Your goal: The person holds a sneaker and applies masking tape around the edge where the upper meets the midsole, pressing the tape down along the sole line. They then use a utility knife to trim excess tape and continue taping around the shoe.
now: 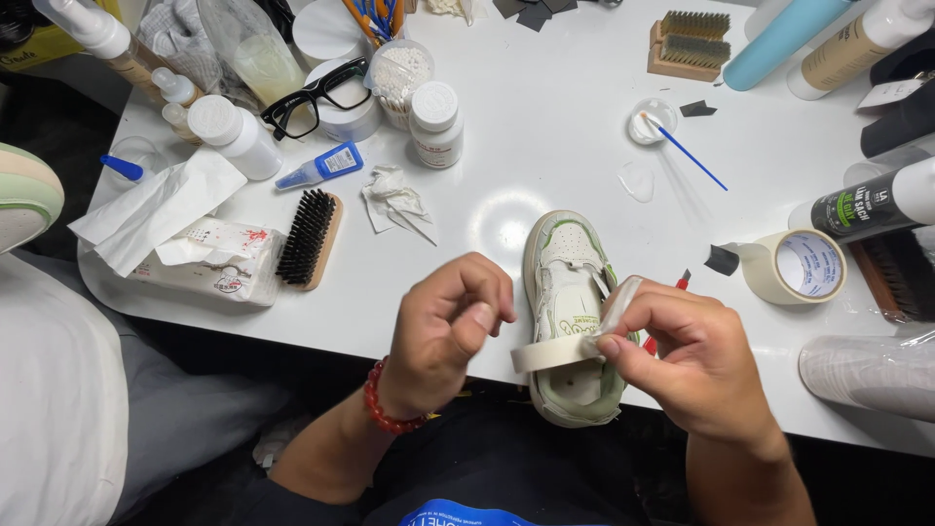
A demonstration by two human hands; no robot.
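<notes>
I see my right hand (696, 360) pinching a strip of masking tape (565, 351) at 1 end, fingers clenched on it; left hand (450, 326) is curled, thumb+forefinger nipping the other end. Tape spans the heel of a white/green sneaker (570, 282) on the table (545, 146) edge. Tape roll (797, 265) sits to the right, brush (310, 239) to the left.

A shoe-care workbench. The white table (545, 166) is crowded with brushes (310, 238), cleaner bottles (435, 124), masking tape (797, 265) and a sneaker (568, 282).
</notes>
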